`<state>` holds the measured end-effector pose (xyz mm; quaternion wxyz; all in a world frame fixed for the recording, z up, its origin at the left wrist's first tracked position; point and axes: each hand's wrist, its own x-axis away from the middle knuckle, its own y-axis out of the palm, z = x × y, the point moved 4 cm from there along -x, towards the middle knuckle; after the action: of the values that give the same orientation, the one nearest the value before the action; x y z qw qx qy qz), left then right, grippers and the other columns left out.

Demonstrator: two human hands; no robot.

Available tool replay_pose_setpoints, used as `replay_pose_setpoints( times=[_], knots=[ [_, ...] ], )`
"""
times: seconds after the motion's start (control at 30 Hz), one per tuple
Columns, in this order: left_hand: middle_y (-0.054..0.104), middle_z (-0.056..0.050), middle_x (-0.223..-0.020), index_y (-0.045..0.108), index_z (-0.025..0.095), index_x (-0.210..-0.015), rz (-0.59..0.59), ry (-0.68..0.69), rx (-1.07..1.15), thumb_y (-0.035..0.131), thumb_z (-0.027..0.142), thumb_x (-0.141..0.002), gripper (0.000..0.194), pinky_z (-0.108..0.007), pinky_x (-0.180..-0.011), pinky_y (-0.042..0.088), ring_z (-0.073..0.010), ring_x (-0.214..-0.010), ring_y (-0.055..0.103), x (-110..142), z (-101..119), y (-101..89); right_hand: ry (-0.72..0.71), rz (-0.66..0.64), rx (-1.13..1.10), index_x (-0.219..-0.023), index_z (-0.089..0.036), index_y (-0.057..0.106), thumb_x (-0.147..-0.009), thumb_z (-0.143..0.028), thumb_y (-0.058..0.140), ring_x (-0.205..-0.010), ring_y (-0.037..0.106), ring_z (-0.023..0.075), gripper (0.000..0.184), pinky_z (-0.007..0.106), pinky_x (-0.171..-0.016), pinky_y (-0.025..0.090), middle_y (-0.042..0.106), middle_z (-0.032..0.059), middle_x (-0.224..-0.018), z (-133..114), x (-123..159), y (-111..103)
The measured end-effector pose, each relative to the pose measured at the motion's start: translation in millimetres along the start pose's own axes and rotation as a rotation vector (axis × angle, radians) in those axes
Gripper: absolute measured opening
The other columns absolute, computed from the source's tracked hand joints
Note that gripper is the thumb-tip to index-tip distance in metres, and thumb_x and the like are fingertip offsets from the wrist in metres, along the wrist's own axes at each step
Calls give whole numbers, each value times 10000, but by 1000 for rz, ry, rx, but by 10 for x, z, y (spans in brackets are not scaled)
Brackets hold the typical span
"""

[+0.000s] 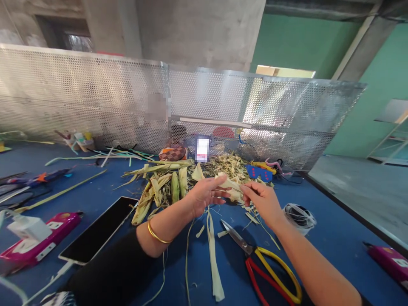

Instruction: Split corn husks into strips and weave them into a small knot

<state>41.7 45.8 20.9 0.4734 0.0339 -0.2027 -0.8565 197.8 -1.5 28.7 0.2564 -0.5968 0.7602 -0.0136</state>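
Observation:
A pale strip of corn husk [232, 184] stretches between my two hands above the blue table. My right hand [263, 202] pinches its right end between thumb and fingertips. The other end lies between the thumb and fingers of my left hand [204, 196], whose lower fingers are spread a little apart. Behind the hands is a heap of dried corn husks [159, 189], some green, with shredded husk [234, 163] to its right. Below them a long husk strip [213, 259] hangs or lies toward me. Scissors [247, 246] with one red and one yellow handle lie beside it.
A phone [100, 229] with a cable and a magenta power strip [57, 231] lie at left. A coil of clear cord [299, 216] sits at right, near another magenta strip [387, 261]. A lit phone screen [202, 148] stands before the perforated metal screen [210, 97].

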Motion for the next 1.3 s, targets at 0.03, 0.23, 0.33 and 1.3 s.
replay_pose_setpoints(
  times=[0.03,0.23,0.33,1.3],
  knots=[
    [681,-78,-813,664,129,-826,26,43,-14,765,354,-639,310,-215,-545,459,-123,-651,609,-7,-13,-1,27,-4,-35,-564,-211,566,-743,-515,598,-460,492,140,355,275,-510,403,532,-28,-474,34,13,11],
    [632,-32,-654,647,133,-680,258,211,-76,715,306,-662,187,-187,-496,407,-109,-608,583,-25,-43,-70,143,-172,-87,-600,-208,554,-743,-545,597,-366,459,110,369,254,-416,347,552,-39,-504,125,92,122],
    [625,-24,-609,623,143,-638,308,287,-156,682,293,-679,166,-190,-485,403,-115,-591,585,-11,28,-96,167,-273,-62,-684,-203,593,-762,-541,576,-343,450,101,347,235,-380,323,539,-47,-496,119,134,171],
    [660,-27,-880,641,151,-842,-357,261,308,756,200,-644,234,-295,-855,449,-142,-849,614,-68,23,-18,397,-702,-1467,-625,-153,536,-932,-272,437,-272,117,30,343,149,-416,371,177,-127,-366,-101,401,553]
  ],
)
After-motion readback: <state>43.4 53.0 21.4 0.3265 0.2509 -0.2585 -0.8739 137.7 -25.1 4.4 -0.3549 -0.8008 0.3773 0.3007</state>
